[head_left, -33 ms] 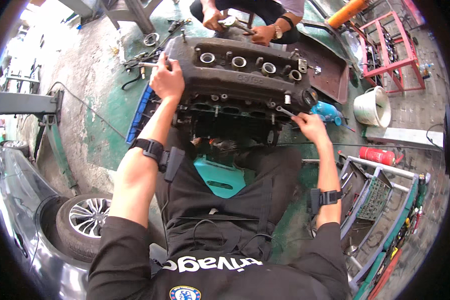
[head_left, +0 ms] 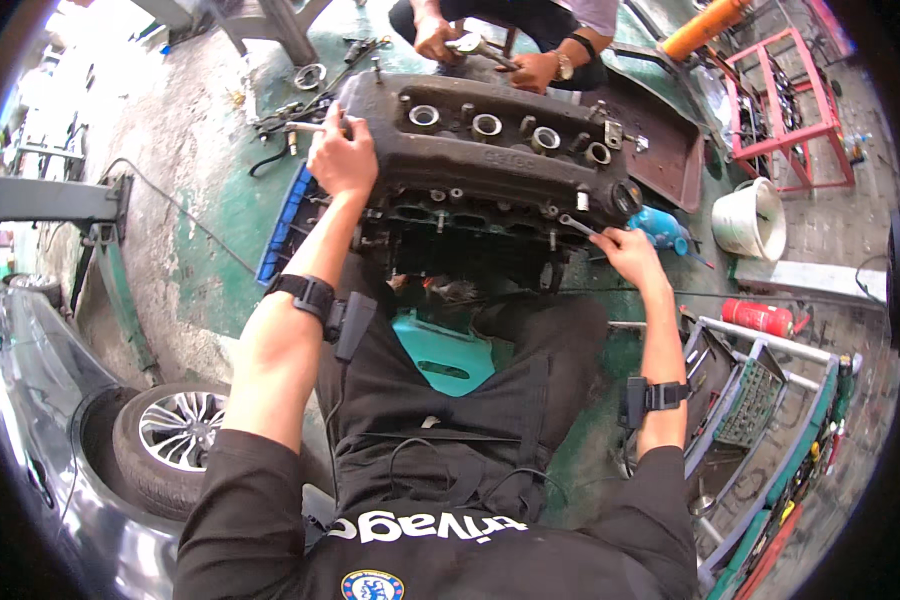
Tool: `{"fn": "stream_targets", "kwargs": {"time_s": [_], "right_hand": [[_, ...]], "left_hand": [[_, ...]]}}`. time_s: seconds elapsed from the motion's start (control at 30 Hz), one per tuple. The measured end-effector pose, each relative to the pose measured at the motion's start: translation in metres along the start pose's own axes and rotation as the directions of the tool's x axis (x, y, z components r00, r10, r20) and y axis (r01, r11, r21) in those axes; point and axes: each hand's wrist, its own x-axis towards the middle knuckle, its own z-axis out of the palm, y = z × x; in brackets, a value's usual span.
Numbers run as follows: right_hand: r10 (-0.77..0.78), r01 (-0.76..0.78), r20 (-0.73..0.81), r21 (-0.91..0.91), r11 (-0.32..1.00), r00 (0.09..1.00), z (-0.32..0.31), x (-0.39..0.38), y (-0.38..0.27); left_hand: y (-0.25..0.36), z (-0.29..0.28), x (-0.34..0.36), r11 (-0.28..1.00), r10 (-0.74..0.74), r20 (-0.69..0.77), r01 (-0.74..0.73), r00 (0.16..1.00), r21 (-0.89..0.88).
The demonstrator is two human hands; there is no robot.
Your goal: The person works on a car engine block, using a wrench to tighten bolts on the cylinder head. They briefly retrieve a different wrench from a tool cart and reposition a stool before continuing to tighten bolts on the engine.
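A dark engine [head_left: 500,160] with round openings along its top cover sits in front of me. My right hand [head_left: 630,258] is closed around a silver wrench [head_left: 582,227], whose head meets the engine's near right edge beside a bolt. At the left end of the engine, my left hand [head_left: 343,160] has its fingers curled at the corner of the cover. A light metal rod [head_left: 307,127] sticks out to the left from between those fingers; its other end is hidden. Between my knees shows a turquoise plastic seat [head_left: 445,355].
Across the engine, a co-worker's hands [head_left: 440,42] hold a metal part. Right: a brown tray [head_left: 685,150], blue bottle [head_left: 655,225], white bucket [head_left: 735,220], red extinguisher [head_left: 757,318] and tool cart [head_left: 760,385]. Left: a blue tray [head_left: 282,235], lift arm [head_left: 45,203] and car [head_left: 45,400].
The view has shifted a little, so the engine and both hands appear slightly further right. Both hands keep their places on the engine and the wrench.
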Motion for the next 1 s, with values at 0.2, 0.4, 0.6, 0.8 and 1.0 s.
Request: {"fn": "stream_targets", "kwargs": {"time_s": [0.2, 0.4, 0.6, 0.8, 1.0], "right_hand": [[0.079, -0.079, -0.173, 0.011, 0.997, 0.982, 0.024, -0.018, -0.002], [0.453, -0.19, -0.142, 0.768, 0.612, 0.88, 0.078, -0.038, 0.003], [0.593, -0.339, 0.07, 0.871, 0.355, 0.802, 0.119, -0.043, -0.038], [0.695, -0.417, 0.065, 0.838, 0.351, 0.716, 0.144, -0.036, -0.044], [0.531, -0.188, -0.326, 0.69, 0.699, 0.782, 0.142, -0.035, -0.036]], "left_hand": [[0.0, 0.001, -0.001, 0.999, 0.004, 0.005, -0.004, 1.0, -0.052], [0.001, -0.001, -0.001, 0.998, 0.04, -0.029, -0.041, 0.999, -0.044], [0.003, -0.002, 0.001, 0.996, 0.009, 0.013, -0.008, 1.0, -0.093], [-0.002, 0.003, -0.003, 0.978, 0.163, -0.073, -0.151, 0.984, 0.145], [0.005, -0.006, -0.003, 0.99, 0.076, -0.079, -0.084, 0.994, -0.113]]}}
